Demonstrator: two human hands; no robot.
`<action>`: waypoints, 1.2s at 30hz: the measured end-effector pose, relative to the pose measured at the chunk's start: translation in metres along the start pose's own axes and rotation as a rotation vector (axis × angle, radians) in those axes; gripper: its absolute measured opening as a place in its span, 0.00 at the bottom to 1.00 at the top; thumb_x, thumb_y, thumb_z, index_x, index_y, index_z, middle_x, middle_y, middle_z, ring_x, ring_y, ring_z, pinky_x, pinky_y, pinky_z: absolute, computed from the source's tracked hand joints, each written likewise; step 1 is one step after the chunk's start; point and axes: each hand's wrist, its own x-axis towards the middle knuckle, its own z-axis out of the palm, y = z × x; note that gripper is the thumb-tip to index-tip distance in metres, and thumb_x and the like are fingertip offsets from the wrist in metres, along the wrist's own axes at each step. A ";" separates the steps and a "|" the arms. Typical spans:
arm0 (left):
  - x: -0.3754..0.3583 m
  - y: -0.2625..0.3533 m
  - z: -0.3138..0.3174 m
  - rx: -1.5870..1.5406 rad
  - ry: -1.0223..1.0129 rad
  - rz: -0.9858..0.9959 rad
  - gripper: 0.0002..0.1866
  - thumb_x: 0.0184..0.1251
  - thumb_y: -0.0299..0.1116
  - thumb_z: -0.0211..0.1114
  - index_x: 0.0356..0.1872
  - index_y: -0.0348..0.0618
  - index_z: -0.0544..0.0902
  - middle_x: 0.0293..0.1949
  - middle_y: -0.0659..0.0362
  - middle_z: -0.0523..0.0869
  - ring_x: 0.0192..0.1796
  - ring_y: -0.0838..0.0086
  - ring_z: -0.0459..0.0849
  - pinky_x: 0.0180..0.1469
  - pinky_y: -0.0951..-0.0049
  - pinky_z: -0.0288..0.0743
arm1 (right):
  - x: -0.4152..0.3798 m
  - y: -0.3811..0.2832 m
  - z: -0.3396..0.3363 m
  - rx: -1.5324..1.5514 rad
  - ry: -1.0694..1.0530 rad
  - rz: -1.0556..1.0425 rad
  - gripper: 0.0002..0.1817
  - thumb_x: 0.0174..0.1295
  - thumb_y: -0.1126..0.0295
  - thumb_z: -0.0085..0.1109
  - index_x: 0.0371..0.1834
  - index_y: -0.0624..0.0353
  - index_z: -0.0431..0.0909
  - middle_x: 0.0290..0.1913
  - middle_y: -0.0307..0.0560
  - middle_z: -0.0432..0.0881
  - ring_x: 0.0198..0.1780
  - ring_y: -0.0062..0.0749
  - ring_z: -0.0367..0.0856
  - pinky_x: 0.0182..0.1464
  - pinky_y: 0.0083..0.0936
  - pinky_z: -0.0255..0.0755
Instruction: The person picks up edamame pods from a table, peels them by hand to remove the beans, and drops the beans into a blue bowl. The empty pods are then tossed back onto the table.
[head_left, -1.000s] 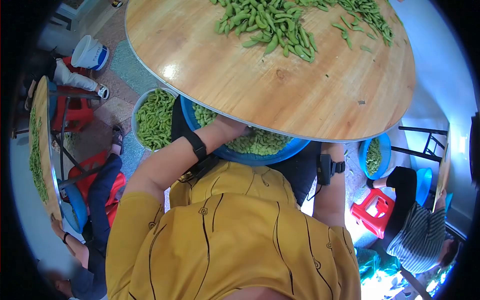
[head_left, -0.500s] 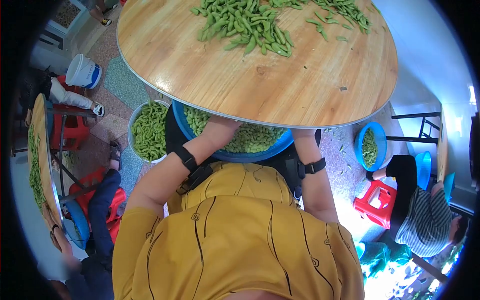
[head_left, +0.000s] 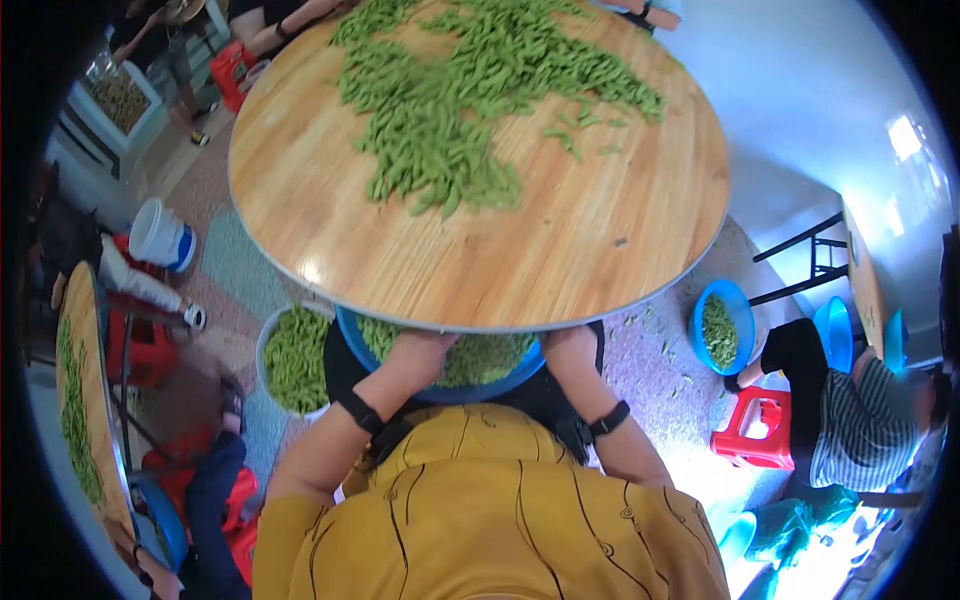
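A blue basin (head_left: pixel 492 390) rests on my lap, partly under the table edge, with pale green shelled beans (head_left: pixel 485 362) in it. My left hand (head_left: pixel 424 352) reaches into the basin's left part, over the beans. At the basin's right rim is my right hand (head_left: pixel 571 346). The table edge hides the fingers of both hands, so what they hold does not show. Above them, the round wooden table (head_left: pixel 570 230) carries a wide heap of green edamame pods (head_left: pixel 430 130).
A white tub of pods (head_left: pixel 296 360) stands at my left. On the right are a blue basin (head_left: pixel 720 328), a red stool (head_left: pixel 755 428) and a person in a striped shirt (head_left: pixel 865 425). Another table (head_left: pixel 95 390) is far left, a white bucket (head_left: pixel 160 235) behind it.
My view has tilted up, so more of the table and its pods shows, along with people's arms at the far edge. Both hands stay at the basin under the table edge.
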 end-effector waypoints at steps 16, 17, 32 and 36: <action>0.037 0.010 -0.124 -0.711 -0.082 -0.020 0.13 0.60 0.29 0.60 0.46 0.38 0.79 0.36 0.45 0.82 0.38 0.52 0.82 0.40 0.60 0.76 | 0.133 0.003 -0.165 0.387 0.016 -0.130 0.17 0.57 0.62 0.55 0.45 0.59 0.79 0.39 0.60 0.82 0.43 0.54 0.81 0.45 0.40 0.75; 0.045 0.003 -0.112 -0.595 0.138 -0.077 0.13 0.59 0.28 0.61 0.45 0.39 0.80 0.34 0.46 0.82 0.37 0.52 0.82 0.39 0.61 0.76 | 0.164 0.000 -0.169 0.354 0.116 -0.152 0.16 0.57 0.62 0.55 0.44 0.59 0.79 0.40 0.60 0.82 0.43 0.55 0.80 0.44 0.41 0.75; 0.043 -0.005 -0.094 -0.554 0.415 -0.133 0.15 0.61 0.23 0.55 0.49 0.42 0.79 0.40 0.50 0.84 0.35 0.58 0.83 0.36 0.66 0.77 | 0.218 -0.075 -0.176 0.239 0.115 -0.141 0.18 0.53 0.57 0.62 0.36 0.62 0.83 0.31 0.58 0.83 0.37 0.49 0.83 0.39 0.38 0.75; 0.046 0.027 -0.114 -1.697 0.220 -0.553 0.12 0.66 0.25 0.52 0.49 0.38 0.77 0.40 0.57 0.84 0.39 0.70 0.84 0.37 0.73 0.77 | 0.097 -0.111 -0.140 0.827 -0.084 -0.098 0.13 0.54 0.65 0.62 0.41 0.59 0.81 0.34 0.56 0.82 0.35 0.48 0.82 0.39 0.39 0.74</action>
